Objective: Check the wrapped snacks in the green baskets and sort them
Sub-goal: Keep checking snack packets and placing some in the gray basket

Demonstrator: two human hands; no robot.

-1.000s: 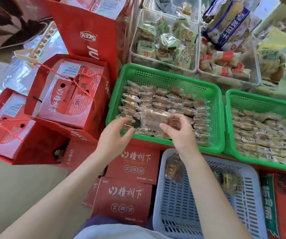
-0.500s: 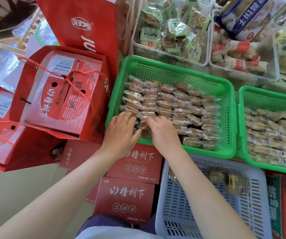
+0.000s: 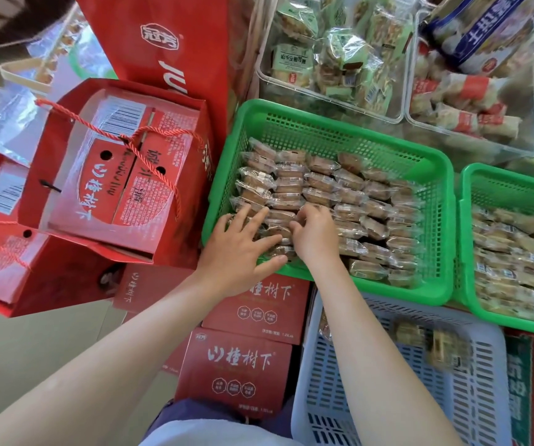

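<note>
Left hand (image 3: 238,249) lay flat on the wrapped snacks (image 3: 323,201) in the near green basket (image 3: 339,123); right hand (image 3: 315,235) curled, pinching one. Best lift singly, checking seals.

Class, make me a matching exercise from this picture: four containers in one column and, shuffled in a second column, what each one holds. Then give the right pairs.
Containers
1. Left green basket
2. Pale blue basket
3. Red paper bag
4. Left clear tub

Contents
A. Green-wrapped snacks
B. Only a few loose snacks
C. A red box with a barcode
D. Rows of brown wrapped snacks, both hands reaching in

Pairs: 1-D, 2-B, 3-C, 4-A
</note>
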